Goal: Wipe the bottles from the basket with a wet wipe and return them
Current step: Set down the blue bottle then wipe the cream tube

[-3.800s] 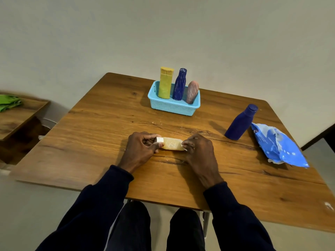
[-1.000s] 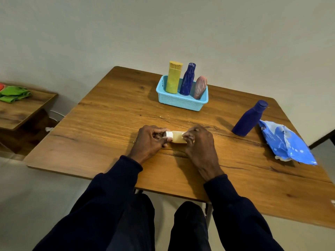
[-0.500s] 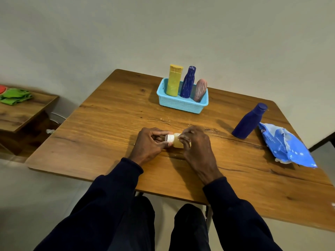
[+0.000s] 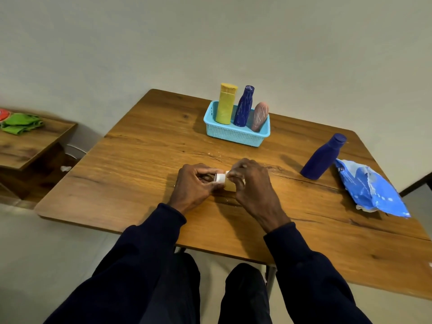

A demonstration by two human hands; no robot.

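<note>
Bridging left grip (image 4: 195, 183), right grip (image 4: 250, 183) — bottle (image 4: 228, 186), seemingly.

Soft, even indoor light, faint shadows leaning left, sharp centre, wide-angle bending at edges.

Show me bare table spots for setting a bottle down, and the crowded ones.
Bare: the wooden table's left half, outward from the left hand; the strip between the light blue plastic basket and the right hand; the near-right corner. Crowded: the small yellow white-capped bottle between the hands, and the right side, where the dark blue bottle stands by the blue wipes pack.
</note>
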